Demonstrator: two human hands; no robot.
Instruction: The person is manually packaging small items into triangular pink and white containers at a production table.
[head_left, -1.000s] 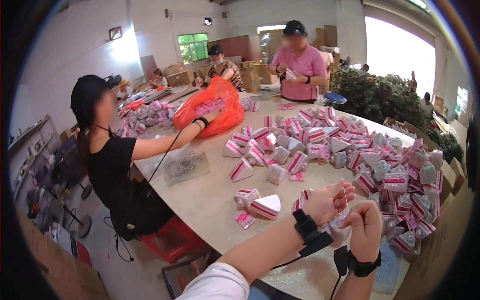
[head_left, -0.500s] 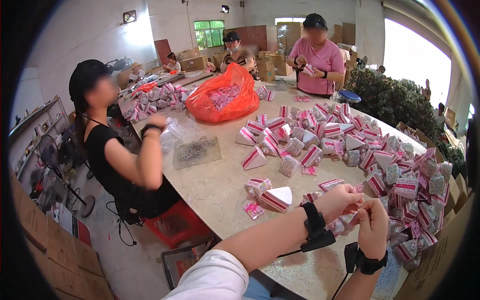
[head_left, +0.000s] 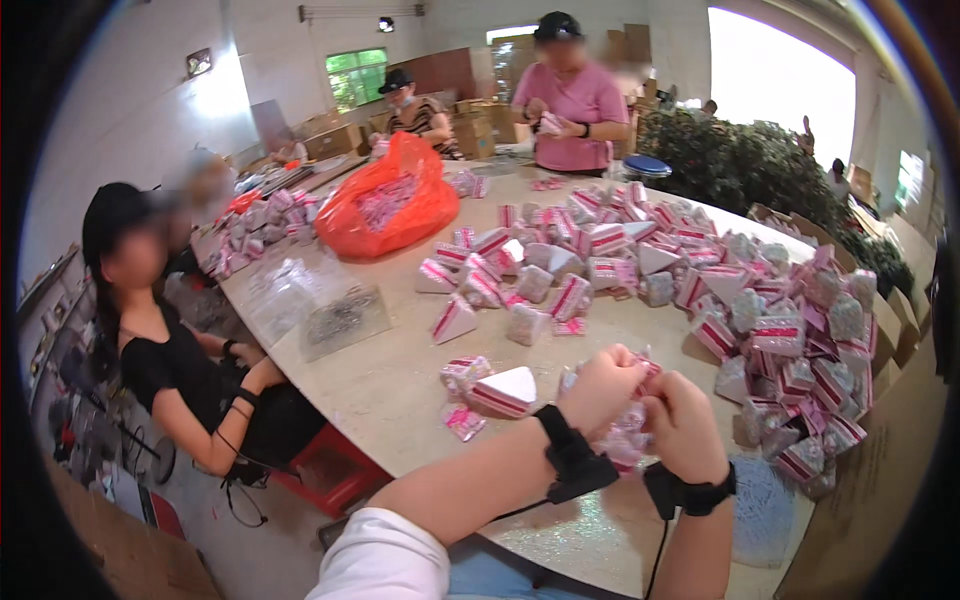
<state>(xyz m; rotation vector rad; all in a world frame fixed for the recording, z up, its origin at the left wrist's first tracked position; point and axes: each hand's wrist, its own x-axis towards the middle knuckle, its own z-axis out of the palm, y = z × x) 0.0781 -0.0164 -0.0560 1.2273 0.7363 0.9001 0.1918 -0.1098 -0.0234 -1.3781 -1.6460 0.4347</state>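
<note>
Left hand (head_left: 605, 385) and right hand (head_left: 690, 425) close together, fingers (head_left: 631, 362) curled inward, both forearms (head_left: 470, 465) outstretched.

Left hand (head_left: 606, 384): fingertips mostly hidden, grip unreadable. Right hand (head_left: 686, 428): same, fingers curled away from view. Pink-and-white packet (head_left: 624, 442) partly covered by hands, shape unclear. White sleeve (head_left: 385, 558) and right forearm (head_left: 694, 555) cut by lower edge. Dark bits (head_left: 345, 322) on clear sheet (head_left: 372, 306) too small to ID. Pink-shirted co-worker (head_left: 572, 115): lower body behind table (head_left: 400, 400). Figure (head_left: 205, 182) far left: smeared.
</note>
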